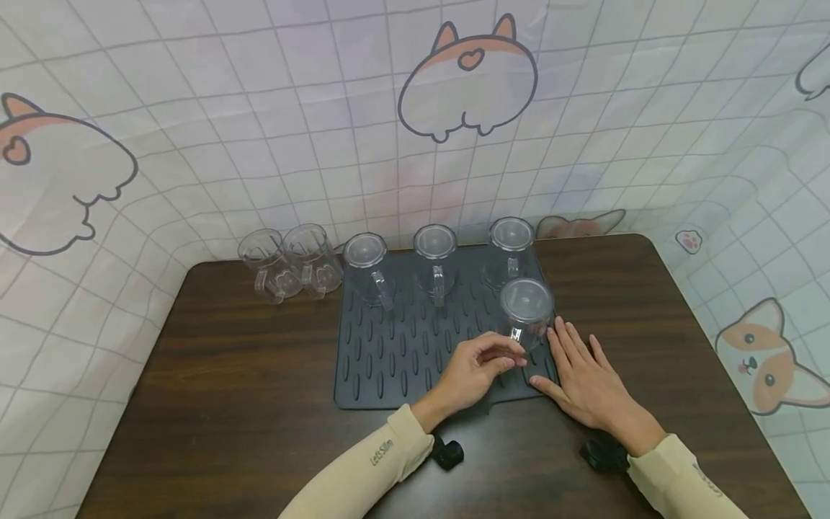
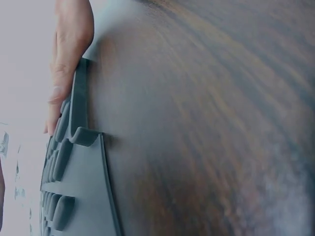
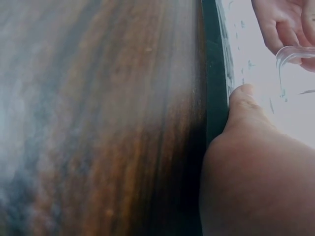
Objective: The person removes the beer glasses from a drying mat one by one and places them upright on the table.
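Observation:
Several clear glass mugs stand upside down on a dark ribbed drying mat [image 1: 402,375]. Nearest me is one mug [image 1: 527,303] at the mat's right side, its handle turned toward my left hand [image 1: 476,367]. That hand has its fingers loosely bent, the fingertips right at the handle. In the right wrist view the mug handle [image 3: 281,66] shows in front of the left fingers [image 3: 285,34]. My right hand [image 1: 586,382] lies flat along the mat's right edge, fingers straight and spread, thumb over the mat. Its fingertips are beside the mug.
Three more inverted mugs line the back of the mat, a left one [image 1: 365,252], a middle one [image 1: 435,245] and a right one [image 1: 511,238]. Left of the mat, two mugs [image 1: 271,263] stand mouth up on the brown wooden table [image 1: 246,404]. A white patterned cloth [image 1: 363,108] hangs behind.

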Tool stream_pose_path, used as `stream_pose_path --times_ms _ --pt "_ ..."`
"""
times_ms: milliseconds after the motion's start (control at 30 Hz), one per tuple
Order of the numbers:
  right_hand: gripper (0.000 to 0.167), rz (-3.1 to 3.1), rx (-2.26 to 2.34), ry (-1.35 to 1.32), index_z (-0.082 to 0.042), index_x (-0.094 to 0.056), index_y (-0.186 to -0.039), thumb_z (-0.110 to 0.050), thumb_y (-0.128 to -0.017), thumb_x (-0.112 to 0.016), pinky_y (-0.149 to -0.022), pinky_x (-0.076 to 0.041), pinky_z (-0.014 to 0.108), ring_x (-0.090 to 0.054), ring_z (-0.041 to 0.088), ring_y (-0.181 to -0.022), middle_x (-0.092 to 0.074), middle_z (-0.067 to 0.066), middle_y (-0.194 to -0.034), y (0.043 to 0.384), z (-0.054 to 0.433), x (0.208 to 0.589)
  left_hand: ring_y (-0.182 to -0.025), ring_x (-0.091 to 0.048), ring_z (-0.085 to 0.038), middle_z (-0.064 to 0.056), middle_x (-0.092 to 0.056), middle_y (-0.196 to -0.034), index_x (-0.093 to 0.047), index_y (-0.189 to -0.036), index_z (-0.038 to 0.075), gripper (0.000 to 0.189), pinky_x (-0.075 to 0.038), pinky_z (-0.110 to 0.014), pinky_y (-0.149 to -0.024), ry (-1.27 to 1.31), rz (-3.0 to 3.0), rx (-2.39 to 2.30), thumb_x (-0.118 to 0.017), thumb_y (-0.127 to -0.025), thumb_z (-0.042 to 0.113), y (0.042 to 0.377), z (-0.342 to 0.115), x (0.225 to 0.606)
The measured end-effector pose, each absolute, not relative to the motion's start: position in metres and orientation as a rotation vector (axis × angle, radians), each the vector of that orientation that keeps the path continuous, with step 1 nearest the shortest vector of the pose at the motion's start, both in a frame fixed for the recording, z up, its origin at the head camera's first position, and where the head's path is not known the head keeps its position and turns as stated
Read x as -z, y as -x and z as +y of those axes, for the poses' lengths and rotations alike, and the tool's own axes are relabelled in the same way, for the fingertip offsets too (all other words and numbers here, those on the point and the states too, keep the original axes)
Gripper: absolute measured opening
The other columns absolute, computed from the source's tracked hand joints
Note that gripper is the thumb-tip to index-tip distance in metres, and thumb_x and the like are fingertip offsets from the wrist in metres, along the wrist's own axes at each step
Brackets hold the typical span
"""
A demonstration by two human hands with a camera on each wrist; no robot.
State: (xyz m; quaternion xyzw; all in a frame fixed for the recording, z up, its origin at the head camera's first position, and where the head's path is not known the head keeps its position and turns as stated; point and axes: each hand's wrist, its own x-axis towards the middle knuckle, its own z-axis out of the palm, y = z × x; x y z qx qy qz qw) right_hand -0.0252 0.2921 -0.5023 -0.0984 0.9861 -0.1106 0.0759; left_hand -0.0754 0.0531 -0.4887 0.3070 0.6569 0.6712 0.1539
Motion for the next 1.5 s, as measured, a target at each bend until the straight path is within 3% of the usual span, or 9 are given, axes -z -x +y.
stream_pose_path --times_ms 200,400,633,867,1233,1500 --pt "0.096 2.966 0.318 0.302 0.002 -0.020 -0.163 -0.065 -0.101 -0.048 -0.125 -0.013 0.071 -0.014 0.044 -0.161 -0.008 0.022 -0.174 0.027 0.292 0.503 -0.110 -0.071 -0.044 -0.028 -0.067 -0.116 -0.067 -0.120 -0.006 0.021 -0.060 -0.027 -0.095 -0.871 1.848 -1.955 -0.061 -0.101 0.000 0.074 0.047 0.483" --pt "0.096 2.968 0.304 0.294 0.003 -0.021 -0.162 -0.066 -0.101 -0.048 -0.125 -0.013 0.071 -0.014 0.044 -0.161 -0.009 0.023 -0.174 0.027 0.291 0.504 -0.108 -0.072 -0.042 -0.028 -0.067 -0.115 -0.067 -0.119 -0.006 0.020 -0.061 -0.036 -0.096 -0.868 1.849 -1.964 -0.060 -0.101 0.000 0.073 0.041 0.481" --pt "0.096 2.945 0.309 0.288 0.003 -0.019 -0.163 -0.066 -0.102 -0.046 -0.125 -0.012 0.071 -0.012 0.044 -0.161 -0.006 0.023 -0.174 0.027 0.291 0.503 -0.108 -0.073 -0.036 -0.025 -0.068 -0.113 -0.069 -0.118 -0.004 0.019 -0.061 -0.030 -0.096 -0.876 1.876 -1.934 -0.060 -0.102 0.002 0.071 0.033 0.477" --pt "0.096 2.934 0.332 0.291 0.003 -0.016 -0.163 -0.066 -0.103 -0.045 -0.125 -0.011 0.071 -0.010 0.044 -0.162 -0.005 0.023 -0.174 0.026 0.290 0.502 -0.107 -0.073 -0.034 -0.025 -0.068 -0.112 -0.069 -0.118 -0.002 0.019 -0.060 -0.045 -0.097 -0.898 1.870 -1.924 -0.060 -0.102 0.004 0.068 0.024 0.473" --pt "0.094 2.940 0.335 0.267 0.005 -0.018 -0.162 -0.065 -0.104 -0.043 -0.125 -0.007 0.073 -0.006 0.046 -0.162 -0.006 0.025 -0.173 0.025 0.290 0.500 -0.106 -0.074 -0.034 -0.021 -0.071 -0.112 -0.071 -0.118 0.000 0.019 -0.061 -0.028 -0.095 -0.982 1.955 -1.879 -0.061 -0.101 0.003 0.062 0.010 0.464" --pt "0.086 2.996 0.422 0.273 0.001 -0.023 -0.162 -0.059 -0.105 -0.047 -0.121 -0.010 0.077 -0.003 0.050 -0.161 -0.007 0.026 -0.173 0.027 0.290 0.490 -0.104 -0.075 -0.032 -0.018 -0.072 -0.111 -0.072 -0.116 0.002 0.019 -0.061 -0.026 -0.094 -1.081 2.029 -1.880 -0.061 -0.101 0.004 0.059 -0.002 0.461"
